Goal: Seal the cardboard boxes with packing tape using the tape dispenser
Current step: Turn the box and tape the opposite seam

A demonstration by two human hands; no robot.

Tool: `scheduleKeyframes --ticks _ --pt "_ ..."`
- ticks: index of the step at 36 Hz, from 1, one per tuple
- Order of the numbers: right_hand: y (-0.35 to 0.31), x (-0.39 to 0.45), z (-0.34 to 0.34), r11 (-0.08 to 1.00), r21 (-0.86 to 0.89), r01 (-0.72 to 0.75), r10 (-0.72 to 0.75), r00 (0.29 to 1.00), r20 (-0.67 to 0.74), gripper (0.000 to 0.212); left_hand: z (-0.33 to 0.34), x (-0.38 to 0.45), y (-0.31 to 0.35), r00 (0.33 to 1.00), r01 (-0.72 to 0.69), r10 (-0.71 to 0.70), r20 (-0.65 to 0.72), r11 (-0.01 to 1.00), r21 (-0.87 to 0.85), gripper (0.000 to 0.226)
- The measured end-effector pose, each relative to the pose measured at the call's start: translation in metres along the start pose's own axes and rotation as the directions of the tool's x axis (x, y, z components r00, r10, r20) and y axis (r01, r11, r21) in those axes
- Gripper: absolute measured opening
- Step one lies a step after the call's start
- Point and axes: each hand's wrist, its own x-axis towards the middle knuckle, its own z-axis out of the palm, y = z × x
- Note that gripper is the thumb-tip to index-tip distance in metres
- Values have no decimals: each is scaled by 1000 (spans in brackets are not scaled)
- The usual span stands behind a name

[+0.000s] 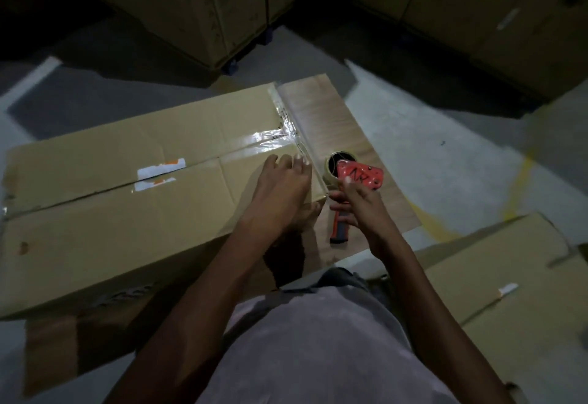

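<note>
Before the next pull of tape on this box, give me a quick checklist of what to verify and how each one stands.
1. Right hand grips the tape dispenser: ok.
2. Left hand rests flat on the box near its right end, steadying it: ok.
3. Tape roll loaded on the dispenser: ok; how much is left, cannot tell.
4. Centre seam covered: not ok; shiny tape shows only near the right end, and the flaps gap toward the left.
5. Tape laid smooth: not ok; the strip near the right edge looks wrinkled.
6. Tape running from dispenser to box: cannot tell.
</note>
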Motion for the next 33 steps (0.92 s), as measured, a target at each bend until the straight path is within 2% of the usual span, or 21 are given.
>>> scheduleKeyframes --ticks 2,3,5,7,9,11,13,15,18,21,26,33 --pt "0 -7 6 999 -27 26 -26 1000 6 19 -5 -4 -17 999 -47 46 -16 988 -144 81" --pt "1 -9 10 998 -54 34 -34 999 12 20 -7 -5 -27 997 -72 65 -37 967 -243 74" --pt "3 -10 16 991 -127 45 -44 999 9 35 -4 -4 -47 988 -124 69 -138 885 -450 45" --pt "2 -9 21 985 -170 24 -27 1000 -14 49 6 -5 -58 959 -154 -20 -282 798 -583 26" --pt "4 -6 24 984 -177 -10 2 999 -43 49 19 -9 -59 905 -161 -127 -407 781 -603 16" --pt "6 -2 23 975 -222 -1 -18 996 -86 46 31 -12 -54 832 -138 -200 -517 829 -542 12" --pt "7 1 22 966 -256 15 -47 992 -117 47 37 -12 -53 786 -49 -286 -548 855 -516 13" --pt "8 5 21 961 -275 19 -57 990 -130 58 37 -12 -57 794 96 -384 -472 846 -525 25" --pt "8 7 23 929 -368 33 -89 987 -137 89 36 -12 -59 838 303 -489 -242 786 -539 55" --pt "2 12 24 894 -447 34 -101 987 -127 105 36 -8 -57 837 387 -530 -135 748 -540 74" --pt "-22 37 29 822 -566 61 -150 982 -112 109 40 -3 -52 841 474 -540 -41 770 -428 68" --pt "-58 82 50 737 -650 183 -224 974 20 95 41 1 -55 846 495 -533 0 785 -372 65"
